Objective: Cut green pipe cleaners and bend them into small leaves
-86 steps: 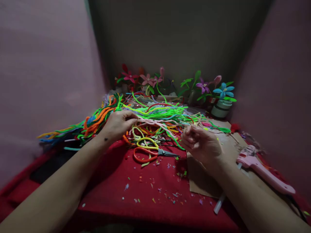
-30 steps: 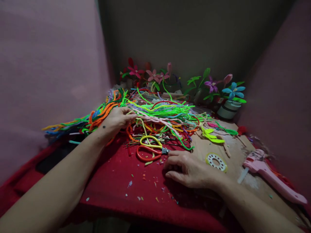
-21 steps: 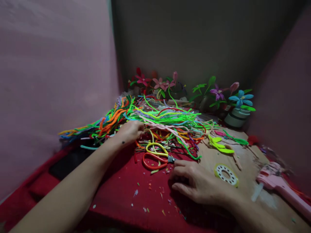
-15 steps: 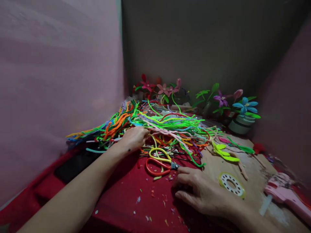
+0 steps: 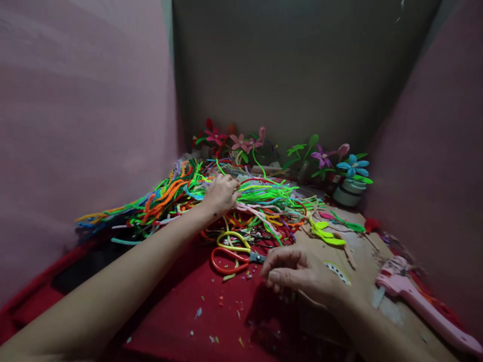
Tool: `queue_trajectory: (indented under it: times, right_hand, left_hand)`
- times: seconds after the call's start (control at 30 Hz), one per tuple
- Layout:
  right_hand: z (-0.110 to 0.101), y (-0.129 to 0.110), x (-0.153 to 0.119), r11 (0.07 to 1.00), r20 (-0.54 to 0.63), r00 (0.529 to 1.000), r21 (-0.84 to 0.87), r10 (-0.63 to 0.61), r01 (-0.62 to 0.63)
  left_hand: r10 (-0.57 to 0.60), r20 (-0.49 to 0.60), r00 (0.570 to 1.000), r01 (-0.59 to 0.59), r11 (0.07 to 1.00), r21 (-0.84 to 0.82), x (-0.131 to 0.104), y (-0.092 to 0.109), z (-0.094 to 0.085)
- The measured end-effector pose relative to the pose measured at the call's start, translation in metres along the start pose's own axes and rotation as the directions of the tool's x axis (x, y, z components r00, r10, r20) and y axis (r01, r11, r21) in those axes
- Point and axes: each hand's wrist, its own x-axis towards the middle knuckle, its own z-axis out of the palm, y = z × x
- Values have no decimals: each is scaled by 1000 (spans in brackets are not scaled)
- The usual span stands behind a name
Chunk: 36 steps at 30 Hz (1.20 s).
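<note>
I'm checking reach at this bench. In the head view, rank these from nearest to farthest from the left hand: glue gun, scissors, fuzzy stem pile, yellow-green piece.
1. Fuzzy stem pile, at the left hand
2. Scissors, in front of the pile
3. Yellow-green piece, to the right
4. Pink glue gun, at far right

Left arm [image 5: 124,276] and right arm [image 5: 377,324], both bare
At the left wrist [image 5: 209,211] sits a single small, roundish, dark mark [image 5: 215,214]; on the right hand [image 5: 298,271] a rounded thumbnail [image 5: 274,276] shows.
</note>
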Motion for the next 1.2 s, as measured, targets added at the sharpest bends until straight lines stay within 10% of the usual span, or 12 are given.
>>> queue_trajectory:
  times: [0.27, 0.43, 0.6, 0.8, 0.97, 1.2]
  right_hand:
    - [-5, 6, 10, 998, -27, 1000, 58, -2, 4]
    - [-5, 3, 13, 952, -268, 949, 209, -165, 224]
    - [-7, 5, 17, 917, -441, 841, 90, -312, 388]
    - [-12, 5, 18, 927, -594, 771, 109, -230, 360]
    - [-15, 0, 18, 905, -599, 776, 193, -198, 380]
    - [-23, 1, 19, 865, -569, 802, 295, -182, 406]
  left_hand:
    - [-7, -153, 988, 28, 990, 136, 16, 3, -19]
    - [457, -187, 870, -397, 872, 286, -4, 34, -32]
    - [646, -118, 754, -627, 761, 166, -45, 83, -17]
    - [500, -110, 859, -499, 866, 39, -59, 93, -13]
    - [251, -49, 967, -250, 886, -390, -55, 89, -16]
    - [105, 224, 969, 74, 741, -667, -54, 91, -28]
